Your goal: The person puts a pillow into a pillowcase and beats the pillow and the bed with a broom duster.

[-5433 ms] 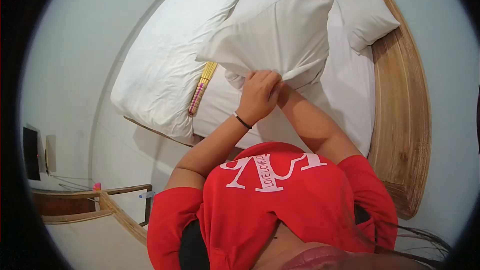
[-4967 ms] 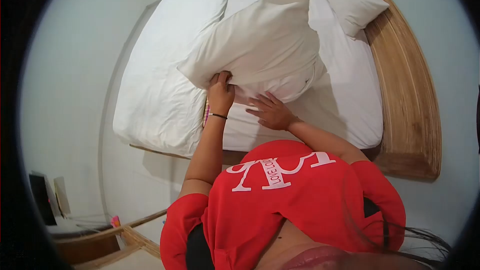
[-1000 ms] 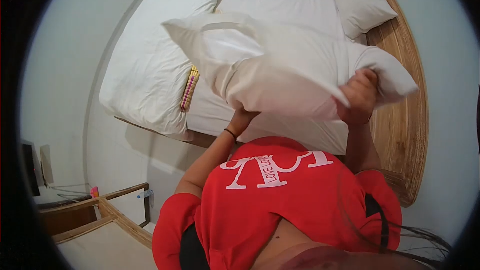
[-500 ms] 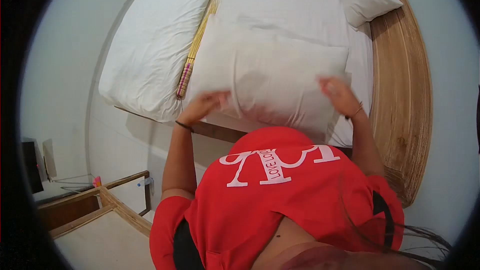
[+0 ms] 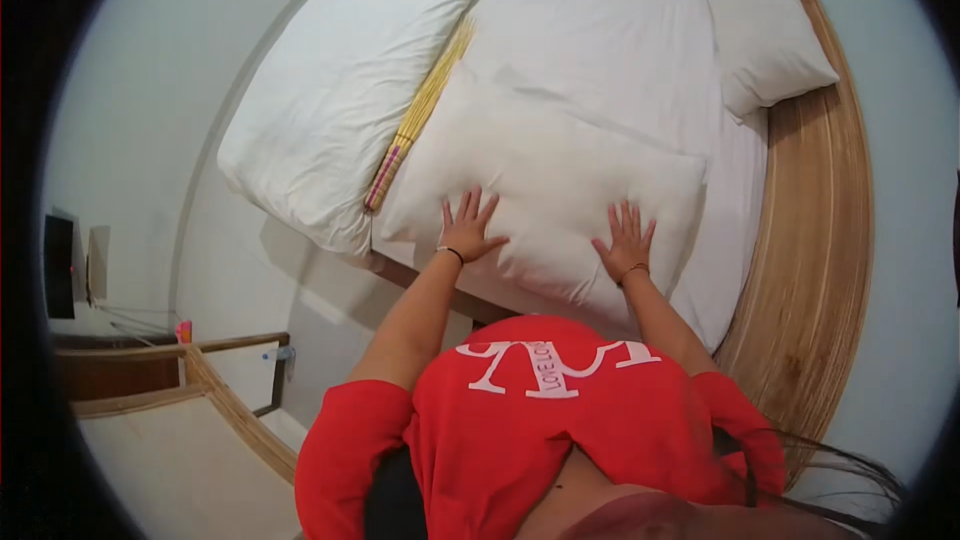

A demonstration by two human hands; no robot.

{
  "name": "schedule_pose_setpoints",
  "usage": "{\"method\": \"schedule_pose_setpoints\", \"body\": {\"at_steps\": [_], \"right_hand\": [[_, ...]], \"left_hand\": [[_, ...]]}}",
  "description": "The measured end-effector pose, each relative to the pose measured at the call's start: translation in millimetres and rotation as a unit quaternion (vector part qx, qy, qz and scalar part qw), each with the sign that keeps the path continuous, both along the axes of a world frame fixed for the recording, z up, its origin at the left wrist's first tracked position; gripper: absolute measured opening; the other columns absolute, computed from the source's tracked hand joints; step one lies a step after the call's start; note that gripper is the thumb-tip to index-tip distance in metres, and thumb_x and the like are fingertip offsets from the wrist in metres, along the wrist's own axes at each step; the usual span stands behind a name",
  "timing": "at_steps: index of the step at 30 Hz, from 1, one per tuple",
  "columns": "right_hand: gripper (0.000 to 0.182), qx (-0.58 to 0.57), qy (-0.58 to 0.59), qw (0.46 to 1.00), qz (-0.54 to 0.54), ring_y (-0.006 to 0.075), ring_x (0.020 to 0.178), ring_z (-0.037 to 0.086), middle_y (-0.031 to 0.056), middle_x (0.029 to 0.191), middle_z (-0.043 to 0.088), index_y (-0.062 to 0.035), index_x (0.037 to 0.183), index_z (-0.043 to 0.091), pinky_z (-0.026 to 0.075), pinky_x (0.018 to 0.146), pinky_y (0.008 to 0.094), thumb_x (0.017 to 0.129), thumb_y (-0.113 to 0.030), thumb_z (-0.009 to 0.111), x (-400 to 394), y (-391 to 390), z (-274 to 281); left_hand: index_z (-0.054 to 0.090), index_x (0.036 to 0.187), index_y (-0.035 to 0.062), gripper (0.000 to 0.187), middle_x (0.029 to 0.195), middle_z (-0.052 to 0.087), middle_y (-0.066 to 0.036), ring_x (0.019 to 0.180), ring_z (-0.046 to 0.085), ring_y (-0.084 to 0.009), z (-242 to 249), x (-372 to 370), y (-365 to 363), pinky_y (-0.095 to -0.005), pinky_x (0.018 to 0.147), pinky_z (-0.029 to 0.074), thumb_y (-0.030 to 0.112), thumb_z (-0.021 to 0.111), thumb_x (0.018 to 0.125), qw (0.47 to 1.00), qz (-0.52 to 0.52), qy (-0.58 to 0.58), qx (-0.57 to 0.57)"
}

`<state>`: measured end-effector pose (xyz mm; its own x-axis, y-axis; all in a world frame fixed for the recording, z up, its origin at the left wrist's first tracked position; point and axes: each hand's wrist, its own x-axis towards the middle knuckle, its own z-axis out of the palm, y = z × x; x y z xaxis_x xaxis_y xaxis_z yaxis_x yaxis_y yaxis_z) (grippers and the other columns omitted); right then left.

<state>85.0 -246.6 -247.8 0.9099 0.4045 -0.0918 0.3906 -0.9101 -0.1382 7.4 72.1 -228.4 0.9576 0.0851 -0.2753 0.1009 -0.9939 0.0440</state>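
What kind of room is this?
Most likely a bedroom: a white-sheeted bed, a pillow under the left hand and right hand, and a second pillow by a wooden headboard.

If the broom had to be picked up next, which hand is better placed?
Probably the left hand: it lies spread on the near pillow, close to the broom handle. The right hand rests on the same pillow, but farther away, toward the headboard.

I'm in a bedroom: sheeted bed (image 5: pixel 620 30), wooden headboard (image 5: pixel 815 210), near-edge pillow (image 5: pixel 565 165), second pillow (image 5: pixel 770 35) by headboard, puffy white duvet (image 5: pixel 330 100) (dark flat panel (image 5: pixel 60 268) at the wall (image 5: pixel 140 140), too).
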Motion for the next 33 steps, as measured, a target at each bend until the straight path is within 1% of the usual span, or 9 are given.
{"method": "schedule_pose_setpoints", "body": {"at_steps": [4, 8, 12, 13, 16, 19, 23, 27, 33], "right_hand": [[0.074, 0.064, -0.037, 0.997, 0.015, 0.0261, 0.139, 0.006, 0.0075, 0.151, 0.012, -0.0212, 0.144, 0.019, -0.005, 0.107, 0.0558, 0.084, -0.057, 0.044, 6, -10, 6], [0.074, 0.069, -0.131, 0.972, -0.184, 0.0277, 0.139, 0.009, 0.0107, 0.15, 0.015, -0.0199, 0.144, 0.021, 0.001, 0.103, 0.0639, 0.084, -0.055, 0.047, -7, -25, 4], [0.074, 0.39, 0.017, 0.786, -0.48, 0.028, 0.133, 0.025, 0.0108, 0.147, 0.024, -0.014, 0.142, 0.025, 0.02, 0.104, 0.0528, 0.086, -0.059, 0.041, 1, -106, -85], [0.074, 0.534, 0.164, 0.674, -0.484, 0.0275, 0.13, 0.032, 0.0104, 0.145, 0.029, -0.0121, 0.141, 0.026, 0.026, 0.105, 0.0458, 0.087, -0.061, 0.038, 1, -133, -114], [0.074, 0.592, 0.31, 0.568, -0.48, 0.0254, 0.122, 0.042, 0.0102, 0.139, 0.038, -0.0092, 0.141, 0.027, 0.036, 0.1, 0.0341, 0.089, -0.062, 0.032, -28, -103, -62], [0.073, 0.644, 0.221, 0.558, -0.474, 0.0249, 0.115, 0.048, 0.01, 0.132, 0.046, -0.0076, 0.138, 0.033, 0.041, 0.094, 0.0348, 0.09, -0.062, 0.029, -28, -57, -32], [0.068, 0.771, 0.15, 0.488, -0.381, 0.0257, 0.112, 0.05, 0.0107, 0.127, 0.049, -0.0062, 0.135, 0.036, 0.042, 0.094, 0.0353, 0.091, -0.058, 0.03, -21, 30, 47], [0.062, 0.763, 0.181, 0.555, -0.278, 0.0255, 0.112, 0.05, 0.0115, 0.127, 0.048, -0.0045, 0.135, 0.036, 0.041, 0.095, 0.0368, 0.095, -0.051, 0.029, 5, 148, 92], [0.069, 0.762, 0.39, 0.489, -0.168, 0.0217, 0.116, 0.048, 0.0102, 0.127, 0.05, -0.0015, 0.132, 0.04, 0.036, 0.1, 0.0328, 0.094, -0.056, 0.023, 60, 368, 126]], "left_hand": [[0.014, 0.145, 0.0273, 0.088, 0.152, 0.001, -0.01, 0.14, 0.002, -0.0265, -16, -13, 43, -0.059, 0.106, -0.003, 0.069, 0.048, 0.075, 0.991, 0.018, -0.129, 0.017], [0.012, 0.145, 0.0236, 0.099, 0.151, -0.002, -0.017, 0.14, 0.0, -0.0255, 18, 3, 79, -0.0631, 0.104, 0.002, 0.065, 0.061, 0.069, 0.938, 0.297, -0.151, -0.092], [0.01, 0.145, 0.013, 0.111, 0.141, 0.031, -0.024, 0.13, 0.032, -0.0342, 14, 11, 140, -0.047, 0.102, 0.031, 0.064, 0.067, 0.064, 0.867, 0.345, -0.148, -0.327], [0.019, 0.142, 0.0051, 0.109, 0.127, 0.047, -0.025, 0.118, 0.047, -0.0349, -15, 17, 158, -0.04, 0.098, 0.037, 0.062, 0.069, 0.063, 0.88, 0.344, -0.116, -0.305], [0.032, 0.13, -0.0129, 0.101, 0.12, 0.052, -0.024, 0.104, 0.056, -0.0338, 18, 23, 163, -0.0361, 0.089, 0.044, 0.056, 0.071, 0.066, 0.823, 0.322, 0.052, -0.464], [0.044, 0.117, -0.0173, 0.084, 0.104, 0.059, -0.022, 0.089, 0.061, -0.0291, 66, 10, 147, -0.0365, 0.076, 0.049, 0.046, 0.073, 0.069, 0.701, 0.393, -0.01, -0.595], [0.052, 0.109, -0.0137, 0.062, 0.097, 0.062, -0.017, 0.083, 0.061, -0.0226, 32, -22, 201, -0.0346, 0.071, 0.05, 0.036, 0.069, 0.077, 0.671, 0.367, -0.062, -0.642], [0.06, 0.103, -0.0072, 0.045, 0.097, 0.064, -0.013, 0.081, 0.063, -0.0208, 65, -86, 306, -0.0331, 0.074, 0.051, 0.035, 0.055, 0.088, 0.604, 0.365, -0.104, -0.701], [0.049, 0.12, -0.005, 0.057, 0.118, 0.055, -0.018, 0.104, 0.056, -0.0324, 68, -185, 438, -0.0452, 0.09, 0.046, 0.044, 0.047, 0.091, 0.294, 0.435, -0.264, -0.809]]}}
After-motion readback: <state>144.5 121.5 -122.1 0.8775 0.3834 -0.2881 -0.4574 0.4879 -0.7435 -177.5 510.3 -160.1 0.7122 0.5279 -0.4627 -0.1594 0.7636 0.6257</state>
